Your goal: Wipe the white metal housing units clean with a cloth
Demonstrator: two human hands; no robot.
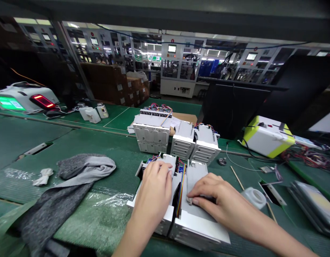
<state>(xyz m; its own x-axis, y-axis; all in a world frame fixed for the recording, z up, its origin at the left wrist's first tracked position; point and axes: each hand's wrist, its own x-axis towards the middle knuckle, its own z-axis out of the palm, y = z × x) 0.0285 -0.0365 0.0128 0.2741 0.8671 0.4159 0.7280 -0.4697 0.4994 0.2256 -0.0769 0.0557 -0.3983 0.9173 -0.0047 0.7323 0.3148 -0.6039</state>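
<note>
Two silver metal-cased electronic units stand side by side in front of me on the green bench. My left hand (155, 187) lies over the left metal-cased unit (166, 216), its bent fingers pressed on the casing; the palm side is hidden. With thumb and fingertips together, my right hand (214, 194) pinches a small greyish wad (189, 201) against the flat face of the right metal-cased unit (198, 175). What the wad is made of is too small to tell. A rainbow ribbon cable (181, 189) runs between the two units.
More metal-cased units (151, 132) stand behind. To the left lie a grey cloth (74, 182), a crumpled white tissue (44, 176) and plastic wrap (100, 221). A tape roll (254, 198), a thin stick (237, 177) and a white-and-yellow device (269, 137) are at right. Small bottles (102, 110) stand back left.
</note>
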